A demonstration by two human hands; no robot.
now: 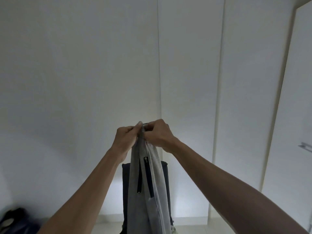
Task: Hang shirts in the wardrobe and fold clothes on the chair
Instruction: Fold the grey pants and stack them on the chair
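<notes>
A grey garment (143, 191) with two black zippers hangs straight down from both my hands, held up at chest height. My left hand (125, 138) pinches its top edge from the left. My right hand (157, 134) grips the same top edge from the right, and the two hands touch. Behind the hanging cloth stands a dark chair back (125, 186), mostly hidden by the garment. The white wardrobe doors (190, 81) fill the view ahead, and they look closed.
A wardrobe door at the far right (297, 98) stands ajar with a metal handle (305, 146). Dark items (11, 218) lie on the pale floor at the bottom left. A plain white wall spans the left side.
</notes>
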